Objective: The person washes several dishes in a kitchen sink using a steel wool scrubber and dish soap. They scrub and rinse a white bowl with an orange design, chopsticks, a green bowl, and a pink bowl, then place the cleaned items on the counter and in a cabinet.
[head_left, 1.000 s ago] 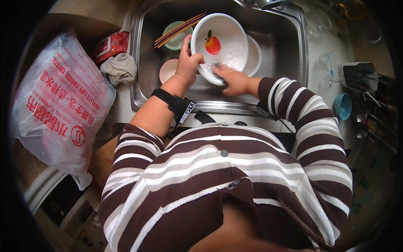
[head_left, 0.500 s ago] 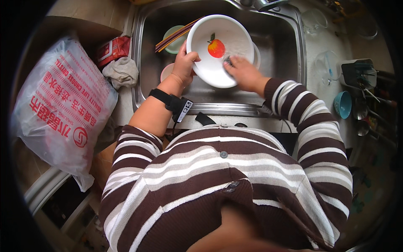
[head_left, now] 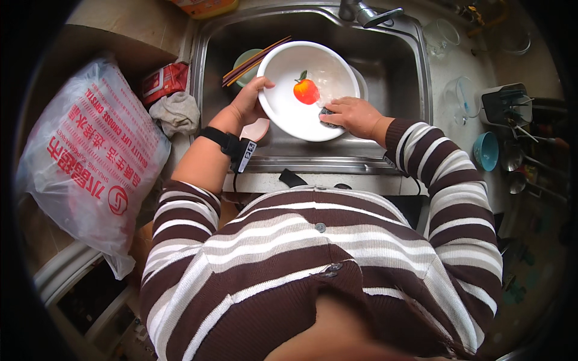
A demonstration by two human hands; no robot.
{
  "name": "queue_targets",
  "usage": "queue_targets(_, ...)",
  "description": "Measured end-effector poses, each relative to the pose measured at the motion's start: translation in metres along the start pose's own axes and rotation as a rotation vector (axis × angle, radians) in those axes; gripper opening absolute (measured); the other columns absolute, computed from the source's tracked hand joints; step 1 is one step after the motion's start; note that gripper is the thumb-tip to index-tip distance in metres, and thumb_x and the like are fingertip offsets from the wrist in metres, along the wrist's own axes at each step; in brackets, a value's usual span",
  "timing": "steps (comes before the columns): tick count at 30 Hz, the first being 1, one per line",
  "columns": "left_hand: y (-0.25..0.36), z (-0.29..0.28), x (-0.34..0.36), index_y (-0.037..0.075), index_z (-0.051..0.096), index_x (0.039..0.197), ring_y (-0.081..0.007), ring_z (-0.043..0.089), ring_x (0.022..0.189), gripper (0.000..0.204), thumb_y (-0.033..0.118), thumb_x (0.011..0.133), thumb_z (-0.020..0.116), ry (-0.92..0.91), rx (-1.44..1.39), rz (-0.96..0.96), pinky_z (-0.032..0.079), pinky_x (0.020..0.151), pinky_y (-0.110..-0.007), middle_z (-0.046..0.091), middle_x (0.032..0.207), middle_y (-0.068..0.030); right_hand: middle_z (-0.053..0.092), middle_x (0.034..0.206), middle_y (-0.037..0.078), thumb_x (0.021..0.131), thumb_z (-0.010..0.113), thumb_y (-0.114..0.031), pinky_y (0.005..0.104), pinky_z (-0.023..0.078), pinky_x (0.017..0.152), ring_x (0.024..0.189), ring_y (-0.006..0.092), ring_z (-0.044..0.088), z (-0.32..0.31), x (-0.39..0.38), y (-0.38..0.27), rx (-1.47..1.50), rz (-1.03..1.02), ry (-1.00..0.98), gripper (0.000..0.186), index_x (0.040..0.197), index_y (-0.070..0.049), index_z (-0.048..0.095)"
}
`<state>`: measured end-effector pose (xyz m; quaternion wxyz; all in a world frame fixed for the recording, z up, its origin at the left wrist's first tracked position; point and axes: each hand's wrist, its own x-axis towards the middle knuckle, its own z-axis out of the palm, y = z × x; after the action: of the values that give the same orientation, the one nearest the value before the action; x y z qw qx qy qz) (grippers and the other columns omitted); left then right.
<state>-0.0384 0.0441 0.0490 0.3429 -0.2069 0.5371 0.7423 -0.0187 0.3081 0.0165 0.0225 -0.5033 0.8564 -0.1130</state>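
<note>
My left hand point(head_left: 250, 99) grips the left rim of a large white bowl point(head_left: 280, 93) with an orange-red fruit print inside, held over the steel sink point(head_left: 394, 108). My right hand point(head_left: 355, 117) presses a dark scrubber point(head_left: 328, 119) against the lower right inside of the bowl, where wet suds show. Behind the bowl, colored chopsticks point(head_left: 238, 75) lie across a pale green bowl point(head_left: 247, 60). A pink bowl point(head_left: 256, 130) shows below my left hand, and another pale vessel peeks out at the bowl's right.
A faucet point(head_left: 367, 15) stands at the back. On the left are a plastic bag point(head_left: 90, 156), a red pack point(head_left: 162, 81) and a crumpled rag point(head_left: 174, 114). To the right are a glass point(head_left: 457, 99), a utensil holder point(head_left: 506, 105), a turquoise bowl point(head_left: 486, 150) and ladles point(head_left: 518, 180).
The bowl has moved lower in view and slightly left, with my left hand on it. My right hand and the scrubber have shifted rightward along the inside.
</note>
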Motion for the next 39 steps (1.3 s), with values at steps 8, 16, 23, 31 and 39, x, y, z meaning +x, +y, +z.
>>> queue_targets(8, -0.047, 0.057, -0.006, 0.020, 0.023, 0.127, -0.0266, 0.051, 0.090, 0.063, 0.010, 0.068, 0.045, 0.336, -0.159, 0.454, 0.052, 0.062, -0.039, 0.043, 0.109, -0.0147, 0.060, 0.090, 0.017, 0.068, 0.054, -0.001, 0.0401, 0.047, 0.068, 0.081, 0.0347, 0.058, -0.003, 0.057, -0.060, 0.644, 0.378, 0.134, 0.046, 0.113, -0.013, 0.050)
queue_targets(16, -0.022, 0.019, -0.011, 0.013, 0.032, 0.120, -0.0287, 0.055, 0.091, 0.054, 0.017, 0.067, 0.043, 0.141, -0.120, 0.220, 0.051, 0.063, -0.045, 0.048, 0.100, -0.0147, 0.053, 0.115, 0.008, 0.072, 0.055, -0.002, 0.0336, 0.044, 0.084, 0.102, 0.0266, 0.053, -0.003, 0.016, -0.014, 0.262, -0.017, -0.022, 0.045, 0.113, -0.019, 0.051)
queue_targets(23, 0.009, -0.006, 0.003, 0.002, 0.035, 0.124, -0.0348, 0.049, 0.105, 0.064, 0.032, 0.068, 0.046, -0.055, -0.124, -0.151, 0.036, 0.090, -0.053, 0.049, 0.114, -0.0211, 0.063, 0.089, 0.005, 0.068, 0.065, -0.010, 0.0355, 0.045, 0.074, 0.085, 0.0267, 0.058, -0.051, 0.010, 0.012, 0.288, 0.133, -0.363, 0.025, 0.092, -0.014, 0.063)
queue_targets(31, -0.015, 0.019, 0.042, 0.014, 0.048, 0.118, -0.0274, 0.042, 0.112, 0.070, 0.068, 0.077, 0.029, -0.163, -0.384, -0.067, 0.029, 0.094, -0.049, 0.049, 0.119, -0.0077, 0.061, 0.084, 0.005, 0.069, 0.071, -0.016, 0.0248, 0.045, 0.073, 0.076, 0.0108, 0.055, -0.101, 0.014, 0.030, 1.349, 0.397, -0.025, 0.036, 0.100, -0.001, 0.059)
queue_targets(39, -0.006, 0.021, 0.028, 0.008, 0.050, 0.113, -0.0187, 0.054, 0.099, 0.056, 0.054, 0.082, 0.043, -0.352, -0.271, 0.224, 0.043, 0.086, -0.034, 0.058, 0.106, -0.0052, 0.060, 0.089, 0.005, 0.080, 0.061, -0.034, 0.0271, 0.046, 0.072, 0.080, 0.0136, 0.056, -0.049, -0.004, 0.082, 1.820, 0.803, 0.536, 0.039, 0.102, -0.003, 0.056)
